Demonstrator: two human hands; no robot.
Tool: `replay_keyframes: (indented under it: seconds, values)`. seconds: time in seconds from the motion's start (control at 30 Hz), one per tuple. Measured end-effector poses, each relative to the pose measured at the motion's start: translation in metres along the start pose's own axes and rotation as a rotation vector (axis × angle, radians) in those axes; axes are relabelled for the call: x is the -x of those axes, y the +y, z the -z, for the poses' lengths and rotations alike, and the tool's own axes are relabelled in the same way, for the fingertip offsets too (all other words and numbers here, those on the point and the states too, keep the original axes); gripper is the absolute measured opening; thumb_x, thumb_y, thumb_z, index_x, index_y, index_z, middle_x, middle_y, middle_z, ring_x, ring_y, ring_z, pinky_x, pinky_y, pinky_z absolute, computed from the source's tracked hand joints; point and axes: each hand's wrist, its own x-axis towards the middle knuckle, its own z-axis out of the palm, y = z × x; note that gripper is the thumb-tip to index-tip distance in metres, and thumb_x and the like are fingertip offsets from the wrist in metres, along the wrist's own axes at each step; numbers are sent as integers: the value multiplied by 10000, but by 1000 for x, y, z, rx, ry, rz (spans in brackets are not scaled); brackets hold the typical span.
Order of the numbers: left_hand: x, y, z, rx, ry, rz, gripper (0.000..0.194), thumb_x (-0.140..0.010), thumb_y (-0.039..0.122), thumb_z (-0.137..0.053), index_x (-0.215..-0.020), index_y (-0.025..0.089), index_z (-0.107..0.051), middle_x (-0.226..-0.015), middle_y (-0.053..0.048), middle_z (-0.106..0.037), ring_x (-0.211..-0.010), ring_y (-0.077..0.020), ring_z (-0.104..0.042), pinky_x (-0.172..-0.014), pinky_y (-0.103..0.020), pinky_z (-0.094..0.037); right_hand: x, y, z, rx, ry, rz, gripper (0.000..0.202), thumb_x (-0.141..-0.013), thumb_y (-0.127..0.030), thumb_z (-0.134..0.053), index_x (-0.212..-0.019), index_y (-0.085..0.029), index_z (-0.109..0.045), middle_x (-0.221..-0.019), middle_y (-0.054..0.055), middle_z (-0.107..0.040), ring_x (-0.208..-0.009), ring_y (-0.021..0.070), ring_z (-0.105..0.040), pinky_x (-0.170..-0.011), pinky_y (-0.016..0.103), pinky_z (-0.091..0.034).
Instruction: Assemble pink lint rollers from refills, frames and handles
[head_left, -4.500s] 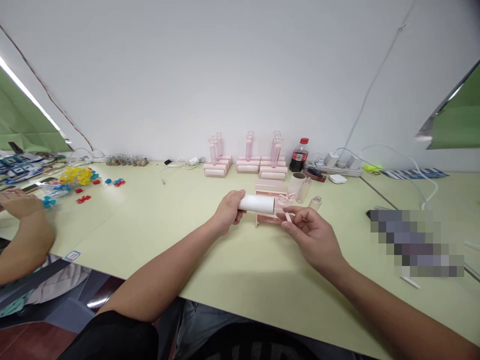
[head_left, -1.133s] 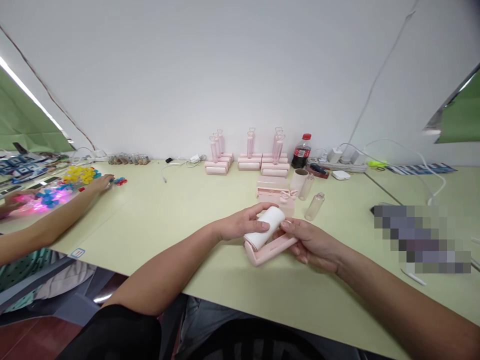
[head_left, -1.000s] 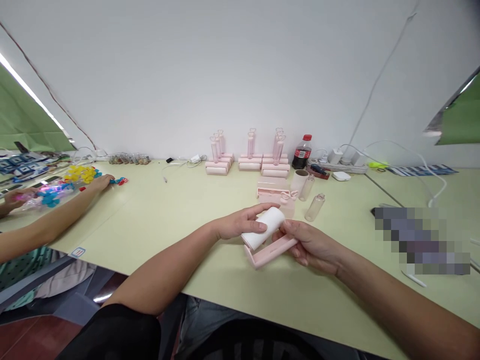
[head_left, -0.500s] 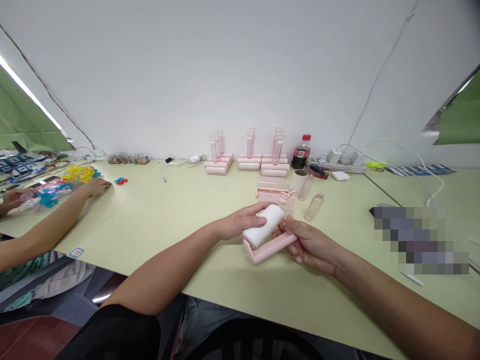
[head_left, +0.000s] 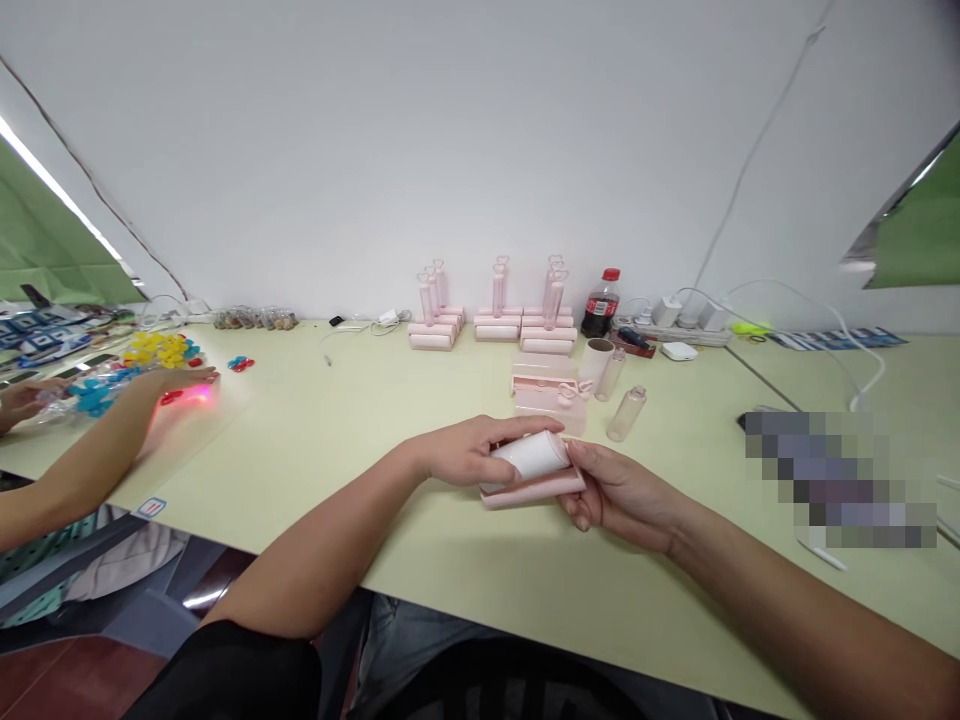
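Note:
A white roll (head_left: 534,456) lies along a pink holder (head_left: 536,489), both raised just above the table. My left hand (head_left: 469,452) is closed on the roll from the left, fingers over its top and thumb in front. My right hand (head_left: 600,485) grips the right end of the pink holder, its thumb by the roll's end. Behind my hands is an open pink case (head_left: 540,395) with a pink bow-shaped piece (head_left: 571,392) at its right. A brown-lined tube (head_left: 597,362) and clear pink bottles (head_left: 627,413) stand or lean to the right.
Several pink boxes (head_left: 431,341) with clear pink tubes line the wall beside a cola bottle (head_left: 601,302). Power strips and cables (head_left: 671,335) lie at the back right, a pixelated object (head_left: 832,480) nearer. At left, another person's hands (head_left: 184,378) are among colourful pieces (head_left: 157,349).
The white roll has come down into line with the pink holder, and the holder has turned more level. My left hand now reaches over the roll. The other person's hand has shifted slightly.

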Motion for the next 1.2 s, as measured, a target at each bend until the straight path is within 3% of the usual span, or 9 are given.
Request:
replay_keyframes:
  seconds: [0.1,0.17,0.37,0.53,0.7,0.83,0.93,1.1,1.2]
  values:
    - [-2,10,-5,-129,-24,-75,616,-853,383,-536,-1444,248,-427,-1365,-61,-571,-1135,-279,-582,-955,-352,-435,-1,0,1,16,-6,-6,380,-772,-527,-732,-887,-176,-644,-599,-21,-588,-459,83,-531,-402,174,-482]
    - [-5,14,-13,-192,21,-93,545,-894,424,-504,-1409,252,-458,-1343,-63,-592,-1131,-266,-594,-947,-337,-438,-1,1,2,43,-19,-20,363,-767,-502,-749,-881,-182,-619,-636,-24,-593,-480,80,-542,-417,178,-491]
    - [-14,7,-33,-457,165,18,544,-905,634,-422,-1290,261,-514,-1142,-74,-684,-990,-260,-652,-803,-315,-448,1,-1,2,237,7,30,390,-762,-515,-749,-859,-178,-577,-683,-7,-626,-570,108,-588,-490,219,-521]
    - [-14,6,-31,-606,164,84,588,-899,691,-338,-1147,204,-557,-1008,-88,-695,-860,-268,-654,-689,-308,-411,2,-1,-7,291,135,79,460,-744,-538,-753,-707,-202,-442,-632,-10,-642,-574,122,-621,-528,243,-533]
    - [-13,10,-28,-615,164,69,566,-897,694,-346,-1112,219,-566,-981,-68,-695,-854,-245,-645,-682,-292,-400,2,3,-11,318,135,155,453,-774,-541,-725,-709,-209,-422,-639,-21,-641,-578,131,-641,-562,278,-553]
    - [-13,10,-25,-640,158,65,559,-896,693,-355,-1142,235,-562,-996,-62,-691,-882,-247,-644,-696,-295,-407,2,5,-10,389,161,181,432,-790,-561,-694,-742,-211,-447,-656,-19,-646,-582,139,-653,-605,305,-565]
    - [-15,7,-25,-724,167,155,632,-864,748,-338,-1114,220,-578,-931,-75,-687,-835,-258,-647,-649,-295,-397,-2,5,-7,449,223,230,409,-757,-560,-721,-809,-207,-521,-749,-17,-638,-619,143,-662,-644,327,-583]
    - [-18,2,-27,-833,194,291,659,-849,771,-320,-1128,232,-575,-914,-67,-678,-825,-260,-652,-625,-294,-407,-8,8,-1,535,265,294,453,-755,-574,-703,-992,-197,-615,-1028,47,-639,-730,182,-691,-717,371,-599]
    - [-18,0,-27,-841,229,314,631,-858,750,-346,-1142,236,-577,-949,-68,-678,-860,-260,-654,-653,-299,-430,-7,12,2,634,264,304,502,-793,-536,-678,-1160,-204,-595,-1037,64,-680,-765,209,-695,-760,395,-581]
